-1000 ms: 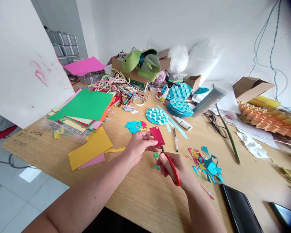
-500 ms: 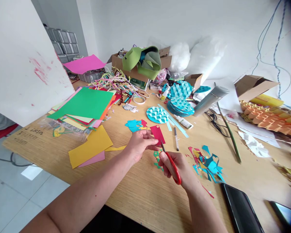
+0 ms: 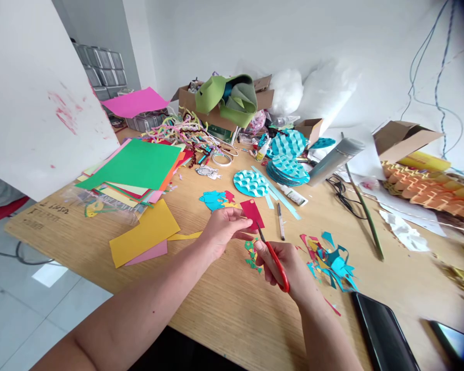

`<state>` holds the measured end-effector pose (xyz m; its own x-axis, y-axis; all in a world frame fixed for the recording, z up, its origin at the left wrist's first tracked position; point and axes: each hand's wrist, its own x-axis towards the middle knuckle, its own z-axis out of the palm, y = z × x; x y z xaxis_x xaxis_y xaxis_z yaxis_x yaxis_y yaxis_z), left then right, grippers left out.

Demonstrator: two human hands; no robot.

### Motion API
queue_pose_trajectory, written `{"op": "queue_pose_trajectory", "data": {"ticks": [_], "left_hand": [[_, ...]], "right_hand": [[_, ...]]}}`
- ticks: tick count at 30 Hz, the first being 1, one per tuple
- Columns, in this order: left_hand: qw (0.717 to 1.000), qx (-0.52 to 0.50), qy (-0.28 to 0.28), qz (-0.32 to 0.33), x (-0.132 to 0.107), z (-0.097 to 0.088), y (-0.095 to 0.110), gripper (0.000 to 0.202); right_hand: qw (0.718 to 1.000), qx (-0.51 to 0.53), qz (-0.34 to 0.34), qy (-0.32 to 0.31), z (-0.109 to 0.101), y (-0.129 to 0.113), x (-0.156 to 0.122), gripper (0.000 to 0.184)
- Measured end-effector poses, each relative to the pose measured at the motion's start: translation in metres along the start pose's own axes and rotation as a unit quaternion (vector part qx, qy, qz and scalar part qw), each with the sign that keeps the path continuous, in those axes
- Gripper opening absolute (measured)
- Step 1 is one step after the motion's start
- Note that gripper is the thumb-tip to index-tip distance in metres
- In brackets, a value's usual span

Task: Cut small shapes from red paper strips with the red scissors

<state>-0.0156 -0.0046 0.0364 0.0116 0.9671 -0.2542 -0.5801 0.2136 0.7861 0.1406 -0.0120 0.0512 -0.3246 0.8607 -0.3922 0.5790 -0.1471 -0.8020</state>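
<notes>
Between the fingers and thumb of my left hand (image 3: 226, 229) is a small red piece of paper (image 3: 253, 212) with a little outline near its top corner. My right hand (image 3: 280, 260) grips red-handled scissors (image 3: 277, 267), their blades at the lower edge of the red paper. Small green paper cutouts (image 3: 252, 255) lie on the table just below the paper. Behind my left hand are blue fish-shaped cutouts (image 3: 212, 200) with red and yellow pieces. A pen (image 3: 280, 221) lies to the right of the red paper.
Paper scraps (image 3: 334, 260) are heaped on the right, near a black phone (image 3: 384, 330). Coloured sheets (image 3: 135, 162) are stacked at left, with yellow paper (image 3: 145, 234) in front. Blue scalloped discs (image 3: 251, 183), a glue bottle (image 3: 293, 195) and a grey tumbler (image 3: 336, 159) stand or lie further back.
Both hands stay in nearly the same place. The scissors' tip and the red paper have shifted only very slightly against each other.
</notes>
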Motion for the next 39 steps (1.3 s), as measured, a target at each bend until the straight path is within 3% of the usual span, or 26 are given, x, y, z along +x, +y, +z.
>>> {"op": "queue_pose_trajectory", "data": {"ticks": [6,19,39], "left_hand": [[0.999,0.033,-0.035,-0.018,0.0001,-0.0022,0.0007,0.024],[0.996,0.078,-0.031,-0.025,-0.0001,-0.0013,0.0,0.021],[0.997,0.062,-0.029,-0.025,0.0005,-0.0011,-0.0005,0.014]], "right_hand": [[1.0,-0.006,-0.001,-0.007,-0.0003,0.0019,-0.0006,0.05],[1.0,-0.005,-0.003,-0.021,-0.0002,0.0028,0.0002,0.051],[1.0,-0.013,-0.004,-0.012,-0.0001,0.0017,0.0011,0.051]]}}
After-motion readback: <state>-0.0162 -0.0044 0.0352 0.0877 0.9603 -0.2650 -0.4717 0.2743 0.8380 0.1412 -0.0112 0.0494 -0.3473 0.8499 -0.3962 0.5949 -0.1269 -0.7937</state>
